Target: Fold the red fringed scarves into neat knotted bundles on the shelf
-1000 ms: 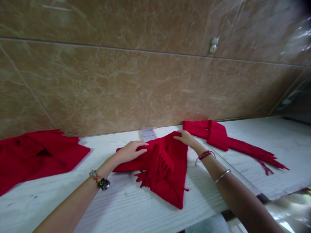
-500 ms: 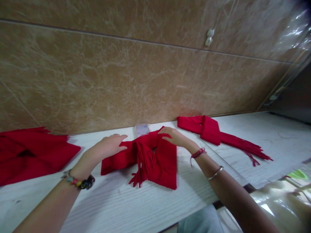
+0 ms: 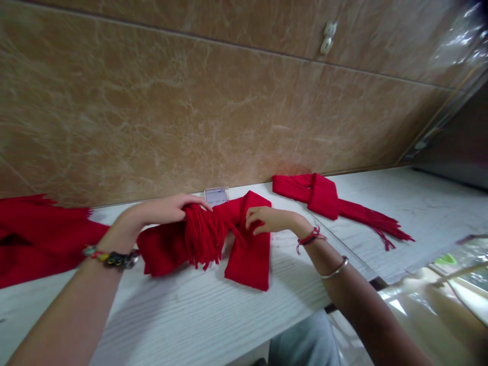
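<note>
A red fringed scarf (image 3: 247, 254) lies folded on the white wood-grain table (image 3: 198, 320) in front of me. My left hand (image 3: 163, 209) grips the fringed end of it and holds the tassels lifted over the fold. My right hand (image 3: 267, 219) presses with curled fingers on the scarf's upper right part. Beaded bracelets sit on my left wrist, a red cord and a metal bangle on my right.
A second red scarf (image 3: 324, 198), knotted, lies at the back right. More red cloth (image 3: 34, 239) is spread at the far left. A phone (image 3: 215, 195) leans against the brown marble wall (image 3: 229, 101). Shiny plastic bags (image 3: 438, 300) sit at the lower right.
My left hand took hold of the fringed end and drew it up and to the left. My right hand slid down onto the fold. The view shifted, so everything sits a little further left.
</note>
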Motion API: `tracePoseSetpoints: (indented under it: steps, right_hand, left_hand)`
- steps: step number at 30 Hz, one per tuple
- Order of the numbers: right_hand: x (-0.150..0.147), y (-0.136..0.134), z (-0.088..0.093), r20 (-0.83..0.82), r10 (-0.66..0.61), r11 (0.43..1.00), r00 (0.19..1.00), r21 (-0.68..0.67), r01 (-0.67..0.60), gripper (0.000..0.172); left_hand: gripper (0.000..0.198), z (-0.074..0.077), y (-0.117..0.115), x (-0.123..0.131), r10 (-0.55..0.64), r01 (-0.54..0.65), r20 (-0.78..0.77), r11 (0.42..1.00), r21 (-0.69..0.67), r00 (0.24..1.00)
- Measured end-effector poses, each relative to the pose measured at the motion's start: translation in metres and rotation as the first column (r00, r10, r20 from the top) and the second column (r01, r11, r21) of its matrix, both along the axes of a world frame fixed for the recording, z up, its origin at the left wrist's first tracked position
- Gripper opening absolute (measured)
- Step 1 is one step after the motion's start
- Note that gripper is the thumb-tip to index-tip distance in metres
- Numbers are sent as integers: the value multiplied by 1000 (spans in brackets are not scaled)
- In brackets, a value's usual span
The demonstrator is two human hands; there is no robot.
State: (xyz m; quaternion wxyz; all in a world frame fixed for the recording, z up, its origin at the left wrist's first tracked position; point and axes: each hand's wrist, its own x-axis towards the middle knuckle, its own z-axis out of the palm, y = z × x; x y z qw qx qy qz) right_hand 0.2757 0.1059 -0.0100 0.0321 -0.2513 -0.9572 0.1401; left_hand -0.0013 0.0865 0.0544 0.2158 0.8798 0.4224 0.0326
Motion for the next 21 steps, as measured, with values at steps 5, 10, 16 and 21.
tracePoseSetpoints:
  steps: [5,10,16,21]
  right_hand:
    - [-7,-6,0,37,22,995,999,-101,-18,5]
    - [1,-13,16,-155,-92,981,984,-185,62,8]
    - [17,-10,26,-478,-324,901,816,-419,112,9]
    - [16,-5,22,-646,-416,894,640,-420,156,18]
  left_hand:
    - [42,1,4,-27,200,-203,87,979,26,976]
    - [39,-14,3,-6,203,-206,37,970,126,979]
    - [37,-20,0,8,185,-187,28,960,209,982]
    - [34,-18,-6,14,198,-204,53,959,198,979]
